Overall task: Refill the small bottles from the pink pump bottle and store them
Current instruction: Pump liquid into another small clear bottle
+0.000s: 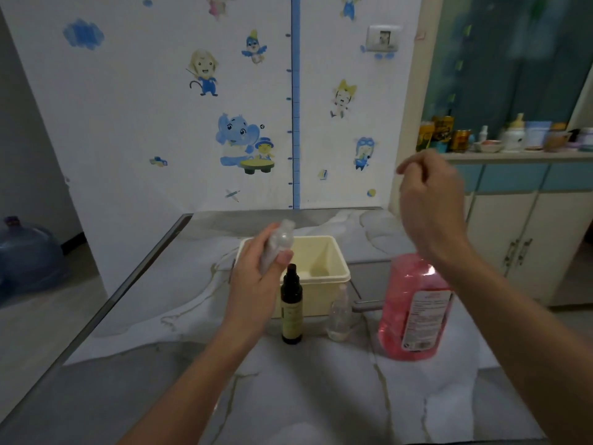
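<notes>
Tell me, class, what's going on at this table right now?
A person stands at a marble-patterned table. The left hand holds a small clear bottle above a cream tub. The right hand is raised in the air above the pink bottle, its fingers pinched; whether they hold anything cannot be told. A dark bottle and another clear bottle stand in front of the tub.

The surface (321, 396) looked like glossy marble-patterned stone; the bin (333, 271) matt cream plastic; the pink pump bottle (394, 316) translucent, shiny plastic.
</notes>
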